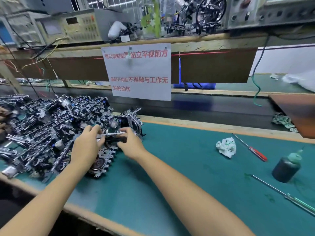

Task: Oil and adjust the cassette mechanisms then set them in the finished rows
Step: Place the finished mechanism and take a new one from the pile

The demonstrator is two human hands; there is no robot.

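Both the left hand and right hand have fingers clamped on one cassette mechanism, held at the edge of the stacked rows on the worktop. Judged step: setting it down. Next move requires level seating, then release.

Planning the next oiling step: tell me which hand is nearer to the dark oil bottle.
Right. The right hand grips the cassette mechanism mid-bench, with open mat between it and the oil bottle at the far right. The left hand holds the same mechanism from its other side, farther away.
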